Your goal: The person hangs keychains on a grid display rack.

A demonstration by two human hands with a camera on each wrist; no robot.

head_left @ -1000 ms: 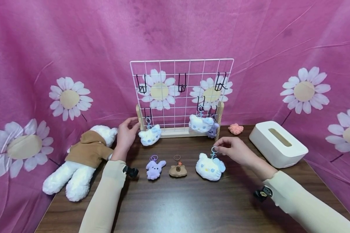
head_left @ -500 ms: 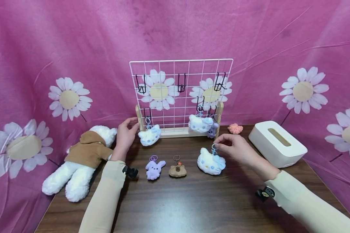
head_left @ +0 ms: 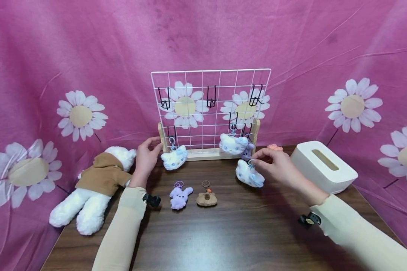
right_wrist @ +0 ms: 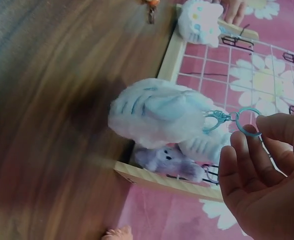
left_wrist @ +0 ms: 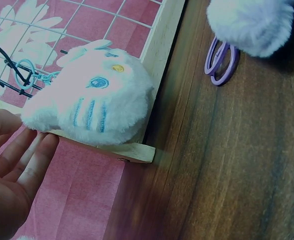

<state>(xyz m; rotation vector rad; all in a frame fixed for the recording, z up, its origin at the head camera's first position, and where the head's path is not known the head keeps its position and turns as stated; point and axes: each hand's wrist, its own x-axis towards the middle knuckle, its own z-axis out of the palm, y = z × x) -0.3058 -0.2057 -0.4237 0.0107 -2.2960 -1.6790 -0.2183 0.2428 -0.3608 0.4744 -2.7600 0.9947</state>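
Note:
My right hand pinches the blue ring of a white cat-face plush keychain between thumb and fingers. The plush hangs tilted above the table, in front of the rack's lower right. My left hand rests its fairly straight fingers against the left wooden upright of the white wire grid rack; in the left wrist view, the fingertips touch the wood. Beside that hand, another white cat keychain hangs from a black hook. A third cat keychain hangs at lower right, partly covering a purple plush.
On the table lie a purple dog-like keychain and a brown keychain. A white bear plush in a brown hoodie lies left. At right stand a white tissue box and a pink fluffy ball. Several black hooks carry nothing.
My right hand has raised the cat keychain and moved it back toward the rack; the plush has swung more tilted. My left hand stays at the rack's left upright.

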